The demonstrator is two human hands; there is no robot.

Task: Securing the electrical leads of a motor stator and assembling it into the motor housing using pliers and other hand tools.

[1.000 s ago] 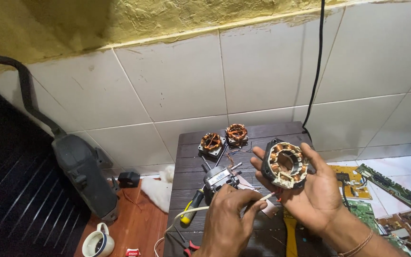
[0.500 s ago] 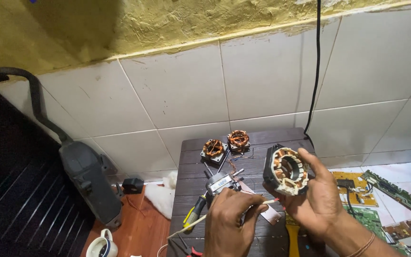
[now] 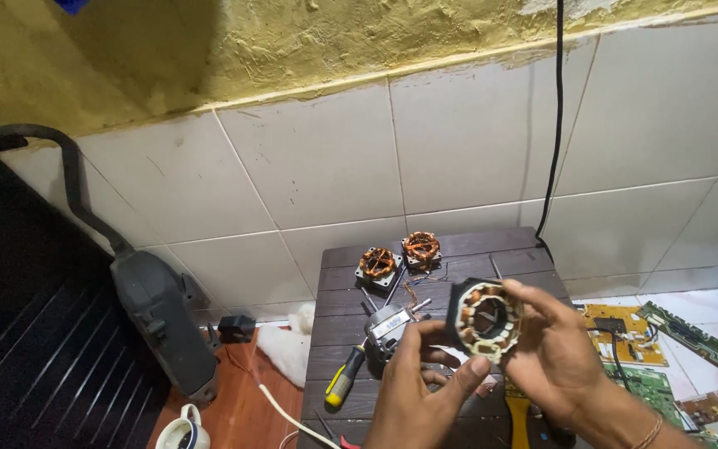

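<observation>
Head view: the right hand (image 3: 554,357) and left hand (image 3: 415,397) both clamp a ring-shaped stator (image 3: 486,319) with copper windings, held above the dark slatted wooden table (image 3: 459,249). At its 10 o'clock lie two smaller copper-wound stators (image 3: 399,256); at 8 o'clock, a yellow-handled screwdriver (image 3: 344,378).

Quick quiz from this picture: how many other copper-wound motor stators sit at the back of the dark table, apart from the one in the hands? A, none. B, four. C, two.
C: two small stators sit side by side near the back edge of the dark table, while the right hand and left hand hold a larger stator.
</observation>
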